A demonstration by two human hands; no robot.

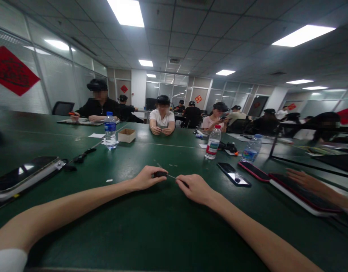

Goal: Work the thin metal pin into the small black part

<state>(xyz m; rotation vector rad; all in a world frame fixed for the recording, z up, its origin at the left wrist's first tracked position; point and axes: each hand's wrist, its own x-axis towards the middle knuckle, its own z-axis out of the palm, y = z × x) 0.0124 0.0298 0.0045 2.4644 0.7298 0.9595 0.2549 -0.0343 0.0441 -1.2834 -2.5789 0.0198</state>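
Above the green table point(140, 223), my left hand point(145, 178) is closed on a short, dark, handle-like piece point(160, 174), pinched between thumb and fingers. A thin, pale, metal-looking rod point(171, 176) runs from it towards my right hand point(195, 187). That hand is closed too, its fingertips at the rod's other end, with a slim dark part point(185, 183) showing along the fingers. Whether rod and dark parts are one piece, I cannot tell. Both hands are a short gap apart, near the table's middle.
A phone point(234, 174) lies right of my hands, near a red-capped bottle point(213, 143). Another person's hand point(310, 181) rests over a dark tablet-like device point(301, 192). Farther off stand a blue-capped bottle point(110, 130) and an open box point(127, 136). A large dark-screened device point(23, 175) lies left.
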